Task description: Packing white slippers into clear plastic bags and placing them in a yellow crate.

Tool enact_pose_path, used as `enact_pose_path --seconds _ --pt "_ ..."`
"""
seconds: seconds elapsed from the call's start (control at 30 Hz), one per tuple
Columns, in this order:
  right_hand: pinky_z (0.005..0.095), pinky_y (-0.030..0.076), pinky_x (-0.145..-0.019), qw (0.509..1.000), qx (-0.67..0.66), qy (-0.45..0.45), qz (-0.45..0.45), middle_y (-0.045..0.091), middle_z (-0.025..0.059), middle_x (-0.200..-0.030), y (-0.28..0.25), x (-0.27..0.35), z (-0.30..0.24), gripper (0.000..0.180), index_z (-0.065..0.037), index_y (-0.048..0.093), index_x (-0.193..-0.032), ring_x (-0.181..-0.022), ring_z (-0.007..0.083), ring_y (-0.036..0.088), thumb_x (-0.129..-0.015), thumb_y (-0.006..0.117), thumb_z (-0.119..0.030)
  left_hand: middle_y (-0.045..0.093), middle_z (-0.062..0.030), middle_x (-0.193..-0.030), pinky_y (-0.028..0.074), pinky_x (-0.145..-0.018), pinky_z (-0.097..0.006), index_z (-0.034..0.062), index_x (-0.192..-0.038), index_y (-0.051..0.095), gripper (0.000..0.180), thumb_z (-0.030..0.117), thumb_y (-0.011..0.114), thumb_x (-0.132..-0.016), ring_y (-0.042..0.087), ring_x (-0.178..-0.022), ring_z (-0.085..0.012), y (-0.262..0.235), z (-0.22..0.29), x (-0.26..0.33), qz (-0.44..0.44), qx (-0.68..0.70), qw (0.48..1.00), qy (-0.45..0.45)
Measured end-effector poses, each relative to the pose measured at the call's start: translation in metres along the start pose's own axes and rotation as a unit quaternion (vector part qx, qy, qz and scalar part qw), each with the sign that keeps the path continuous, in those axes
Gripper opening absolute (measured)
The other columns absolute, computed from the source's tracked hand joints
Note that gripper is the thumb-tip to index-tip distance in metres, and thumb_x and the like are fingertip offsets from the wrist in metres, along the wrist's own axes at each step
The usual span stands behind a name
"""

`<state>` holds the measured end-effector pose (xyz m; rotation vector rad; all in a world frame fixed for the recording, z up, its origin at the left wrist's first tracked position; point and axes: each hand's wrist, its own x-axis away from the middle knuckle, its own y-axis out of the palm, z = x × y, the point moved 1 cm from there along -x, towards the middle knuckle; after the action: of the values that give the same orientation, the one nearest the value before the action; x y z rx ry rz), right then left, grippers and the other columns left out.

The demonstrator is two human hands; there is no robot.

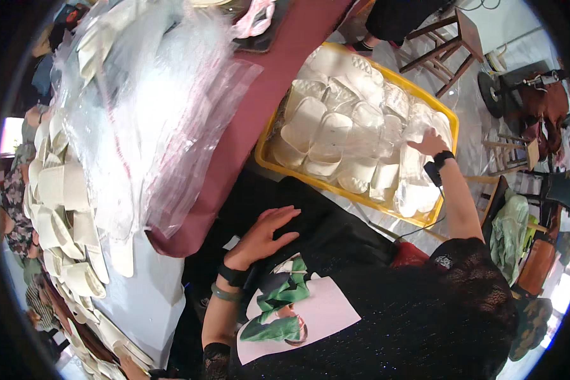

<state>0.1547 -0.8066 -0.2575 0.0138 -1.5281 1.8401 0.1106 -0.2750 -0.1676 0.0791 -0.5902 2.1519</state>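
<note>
My right hand [429,144] reaches out to the right side of a yellow crate [354,197], resting on or just over the cream slippers in it, fingers apart. The crate is full of cream slippers [332,130], packed in clear plastic bags. Close to my body, my left hand [266,237] hovers over my dark clothing, thumb and fingers spread, with nothing in it. To its left, a big pile of clear plastic bags [164,114] lies on the dark red table cover [250,120].
Loose cream slippers [63,187] are heaped along the left of the light table [152,304]. Beyond the crate stand a wooden stool [459,47] and another person's legs [396,22]. A green plastic bag [510,228] hangs at the right. People sit at the far left.
</note>
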Motion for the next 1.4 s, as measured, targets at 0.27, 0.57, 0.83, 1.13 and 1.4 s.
enact_pose_path --seconds 0.27,0.57,0.83,1.13,1.4 --pt "0.0595 0.030 -0.103 0.856 -0.012 -0.423 0.298 0.046 0.0128 -0.133 -0.074 0.159 -0.177 0.042 -0.012 0.059 -0.115 -0.131 0.0335 0.035 -0.077 0.064 -0.028 0.047 -0.0139 -0.138 0.031 -0.107 -0.039 0.0108 -0.134 0.049 0.051 0.023 0.065 -0.087 0.042 -0.128 -0.0292 0.000 -0.011 0.005 0.014 0.017 1.000 0.005" --pt "0.0597 0.024 -0.106 0.868 -0.279 -0.377 0.162 0.024 0.0104 -0.151 0.020 -0.032 -0.210 0.072 -0.027 0.035 -0.143 -0.140 0.0308 0.021 -0.080 0.064 -0.049 0.045 -0.0128 -0.141 0.031 -0.109 -0.041 0.0130 -0.136 0.048 0.051 0.022 0.063 -0.088 0.040 -0.130 -0.0291 -0.003 -0.001 -0.005 -0.027 0.009 0.999 -0.023" --pt "0.0466 0.028 -0.107 0.913 -0.111 -0.343 0.191 0.035 0.0096 -0.146 0.022 -0.023 -0.235 0.062 -0.018 0.030 -0.145 -0.134 0.0261 0.033 -0.092 0.051 -0.043 0.047 -0.0130 -0.139 0.029 -0.108 -0.038 0.0116 -0.133 0.052 0.047 0.019 0.064 -0.087 0.040 -0.130 -0.0285 -0.003 0.006 -0.006 -0.023 0.024 0.998 -0.060" --pt "0.0428 0.045 -0.093 0.872 -0.192 -0.420 0.161 0.052 0.0172 -0.123 -0.033 -0.004 -0.198 0.045 -0.013 0.047 -0.133 -0.114 0.0333 0.051 -0.090 0.052 -0.027 0.047 -0.0119 -0.139 0.030 -0.109 -0.041 0.0135 -0.133 0.051 0.047 0.021 0.063 -0.088 0.040 -0.130 -0.0285 -0.008 -0.001 -0.014 -0.017 0.002 0.999 -0.033" --pt "0.0446 0.050 -0.077 0.836 -0.164 -0.495 0.171 0.063 0.0200 -0.093 -0.020 -0.014 -0.212 0.022 -0.004 0.065 -0.101 -0.088 0.0378 0.060 -0.091 0.048 -0.014 0.054 -0.0192 -0.127 0.039 -0.101 -0.042 0.0041 -0.127 0.053 0.044 0.028 0.059 -0.091 0.051 -0.117 -0.0332 -0.008 -0.015 0.008 0.023 -0.004 0.996 0.082"
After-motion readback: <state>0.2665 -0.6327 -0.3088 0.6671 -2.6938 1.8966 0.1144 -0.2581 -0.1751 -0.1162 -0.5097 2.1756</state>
